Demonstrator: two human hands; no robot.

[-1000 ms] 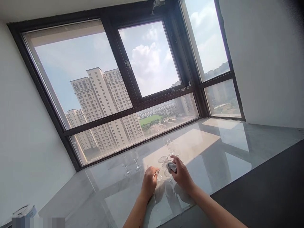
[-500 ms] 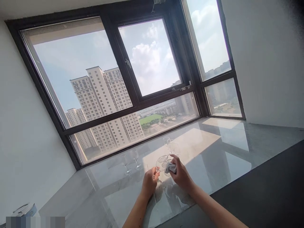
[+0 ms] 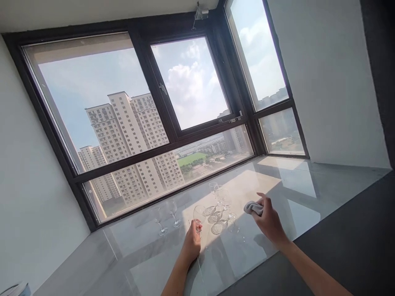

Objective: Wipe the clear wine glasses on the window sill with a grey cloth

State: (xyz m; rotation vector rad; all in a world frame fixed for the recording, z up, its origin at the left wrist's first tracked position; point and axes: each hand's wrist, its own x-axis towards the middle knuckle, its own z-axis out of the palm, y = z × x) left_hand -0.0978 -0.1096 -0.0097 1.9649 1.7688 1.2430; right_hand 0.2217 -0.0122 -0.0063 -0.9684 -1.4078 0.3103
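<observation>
Window (image 3: 191,90) is the biggest thing, dark-framed, above the sill (image 3: 160,259), which takes a patch of sun. Container (image 3: 18,290) is cut off at bottom left. Your left hand (image 3: 193,242) is closed round the lower part of a glass (image 3: 199,213), bowl up, just above the sill; the low grip probably leaves the bowl free. Your right hand (image 3: 268,220) pinches a bunched cloth (image 3: 253,207), apart from the glass and off to its right, likely wadded to fit your fingers. Cluster (image 3: 222,197) stands in the sun patch, exact count unclear; pair (image 3: 168,220) stands upright to the left near the window, probably set back so your arms have room. Brands or labels: none readable on glass or cloth; any print on the container can't be made out.
</observation>
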